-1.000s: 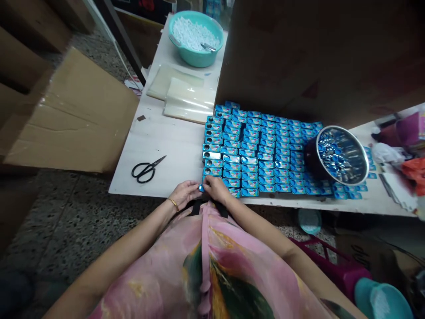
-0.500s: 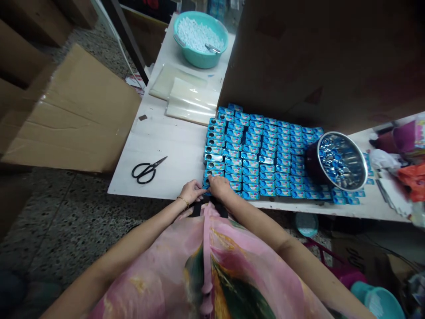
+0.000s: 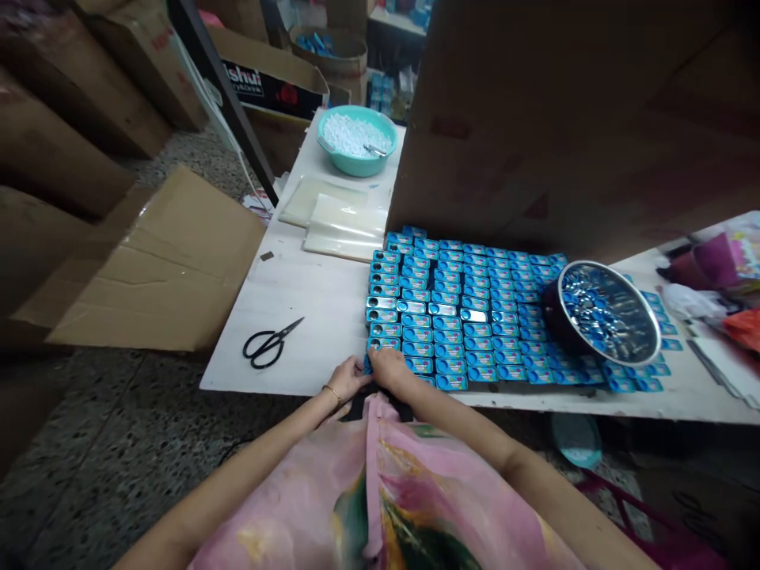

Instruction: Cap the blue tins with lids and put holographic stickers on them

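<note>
Many small blue tins with printed labels lie in tight columns along the table. The leftmost column has dark round spots on several of its tins. At the near left corner of this block, my left hand has its fingers closed at the edge of a small blue tin. Over the same tin, my right hand is curled, fingers bent and thumb side towards the left hand. The two hands nearly touch and hide most of that tin.
Black-handled scissors lie left of my hands. Clear plastic sheets and a turquoise basin of white pieces with a metal scoop are farther back. A steel bowl of shiny small parts stands on the tins' right side. A cardboard panel rises behind.
The view has tilted up, so everything sits lower and more background shows. My hands stay together at the same corner of the tins, with only slight finger movement.
</note>
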A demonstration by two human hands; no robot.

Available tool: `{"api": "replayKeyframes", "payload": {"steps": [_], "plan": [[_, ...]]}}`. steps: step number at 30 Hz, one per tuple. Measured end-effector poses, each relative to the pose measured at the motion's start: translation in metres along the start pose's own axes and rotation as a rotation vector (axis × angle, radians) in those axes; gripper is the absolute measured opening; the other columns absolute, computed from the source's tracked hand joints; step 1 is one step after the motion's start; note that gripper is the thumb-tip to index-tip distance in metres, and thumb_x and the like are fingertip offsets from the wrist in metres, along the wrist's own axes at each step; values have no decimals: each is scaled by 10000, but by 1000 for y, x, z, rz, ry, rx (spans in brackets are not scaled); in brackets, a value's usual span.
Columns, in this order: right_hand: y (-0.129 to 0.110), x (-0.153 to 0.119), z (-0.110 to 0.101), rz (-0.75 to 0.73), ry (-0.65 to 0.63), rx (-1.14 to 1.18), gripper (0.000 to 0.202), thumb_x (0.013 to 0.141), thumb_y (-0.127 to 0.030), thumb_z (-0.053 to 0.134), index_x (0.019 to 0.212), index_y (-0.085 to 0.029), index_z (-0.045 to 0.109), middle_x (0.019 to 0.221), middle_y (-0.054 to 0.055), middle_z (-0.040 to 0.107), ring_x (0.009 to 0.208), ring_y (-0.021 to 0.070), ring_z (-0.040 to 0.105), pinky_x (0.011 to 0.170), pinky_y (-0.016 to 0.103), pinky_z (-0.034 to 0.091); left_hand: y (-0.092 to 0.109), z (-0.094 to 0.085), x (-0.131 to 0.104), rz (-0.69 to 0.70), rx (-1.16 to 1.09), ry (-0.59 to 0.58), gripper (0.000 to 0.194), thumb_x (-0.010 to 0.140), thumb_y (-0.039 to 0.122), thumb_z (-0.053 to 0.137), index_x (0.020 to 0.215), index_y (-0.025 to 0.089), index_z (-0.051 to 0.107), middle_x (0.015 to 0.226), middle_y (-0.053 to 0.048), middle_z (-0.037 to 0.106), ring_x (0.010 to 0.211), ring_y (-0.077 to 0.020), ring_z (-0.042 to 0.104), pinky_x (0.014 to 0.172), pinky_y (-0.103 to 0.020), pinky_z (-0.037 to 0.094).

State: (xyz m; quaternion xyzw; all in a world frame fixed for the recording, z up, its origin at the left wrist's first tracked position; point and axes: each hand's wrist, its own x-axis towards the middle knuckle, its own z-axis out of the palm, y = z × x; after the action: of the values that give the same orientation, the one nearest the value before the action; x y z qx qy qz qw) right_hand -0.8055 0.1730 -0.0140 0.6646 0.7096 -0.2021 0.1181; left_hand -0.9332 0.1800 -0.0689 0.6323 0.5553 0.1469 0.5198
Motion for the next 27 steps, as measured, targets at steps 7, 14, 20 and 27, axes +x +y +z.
{"api": "replayKeyframes", "payload": {"steps": [7,14,20,27], "plan": [[-1,-3,8,8,13,7,336,724,-233,590,1045,-156,530,902,126,633,878,250,611,694,337,480,-6,8,11,-162,-20,29,256,473,130,674,596,183,455,478,65,466,469,-102,445,457,-210,297],[1,-10,7,-3,11,42,257,758,-235,540,1010,-190,570,919,118,642,864,241,615,679,324,466,-2,5,10,-129,89,-26,290,473,140,688,606,192,435,483,74,441,467,-105,441,456,-215,293],[31,18,-45,-150,171,273,232,778,-386,532,964,-264,598,886,26,661,890,182,600,711,249,424,9,-55,45,-163,-428,-68,436,547,431,719,831,181,504,675,7,569,549,-136,554,497,-243,408],[38,159,-173,-121,467,322,260,808,-378,501,1014,-231,562,969,14,636,912,151,573,762,229,395,38,-149,144,-322,-1070,275,308,701,396,633,890,188,506,936,-67,583,792,-133,591,729,-275,458]]}}
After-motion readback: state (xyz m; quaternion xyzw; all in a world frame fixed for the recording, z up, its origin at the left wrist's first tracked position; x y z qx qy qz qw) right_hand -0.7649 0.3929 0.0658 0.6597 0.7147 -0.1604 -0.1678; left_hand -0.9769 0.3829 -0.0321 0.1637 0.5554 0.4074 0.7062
